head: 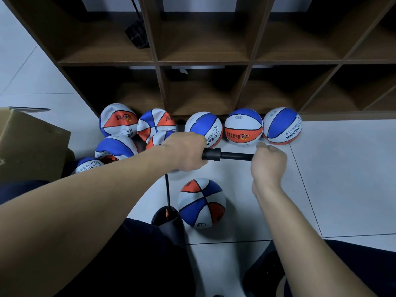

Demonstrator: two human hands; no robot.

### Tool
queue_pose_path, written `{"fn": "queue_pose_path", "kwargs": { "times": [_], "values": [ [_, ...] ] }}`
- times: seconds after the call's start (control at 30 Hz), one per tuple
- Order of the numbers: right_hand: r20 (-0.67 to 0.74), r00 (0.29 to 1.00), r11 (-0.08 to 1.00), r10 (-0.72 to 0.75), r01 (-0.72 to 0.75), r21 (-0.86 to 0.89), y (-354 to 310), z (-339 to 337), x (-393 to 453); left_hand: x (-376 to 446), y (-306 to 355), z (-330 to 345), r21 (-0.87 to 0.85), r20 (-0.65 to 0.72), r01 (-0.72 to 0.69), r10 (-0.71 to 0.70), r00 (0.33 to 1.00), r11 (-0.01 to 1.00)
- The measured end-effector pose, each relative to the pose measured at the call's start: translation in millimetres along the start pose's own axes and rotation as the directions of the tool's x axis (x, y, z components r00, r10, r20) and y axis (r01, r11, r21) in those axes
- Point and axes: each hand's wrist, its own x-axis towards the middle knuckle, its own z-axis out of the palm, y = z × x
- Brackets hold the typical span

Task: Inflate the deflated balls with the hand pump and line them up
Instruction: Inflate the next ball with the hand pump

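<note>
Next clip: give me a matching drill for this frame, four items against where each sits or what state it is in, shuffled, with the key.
Items
1. hand pump
2. ball at the hose end
3. crumpled balls
4. cardboard box

Places or states
A. at the frame's left edge, on the floor
B. piled at the shelf's left foot, still flat
C. held level between the left hand and right hand
D. alone on the tile near the person's knees

Pairs: 1-C, 2-D, 3-B, 4-A
</note>
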Motion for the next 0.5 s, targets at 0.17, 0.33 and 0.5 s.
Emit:
{"fn": "queue_pose_path", "kwargs": {
  "times": [0.17,0.33,0.5],
  "values": [
    [0.064,0.997,0.999,-0.039,0.041,-0.028,5,14,-12,-1,7,1,-0.018,-0.008,-0.008,0.008,1.000,1.000],
    [0.097,0.992,0.995,-0.076,0.083,-0.064,10,23,-21,-1,15,1,0.001,-0.016,-0.039,0.039,0.999,0.999],
    [0.146,0.984,0.986,-0.103,0.121,-0.117,7,28,-31,-1,24,4,0.000,-0.031,-0.066,0.066,0.997,0.998]
  ]
}}
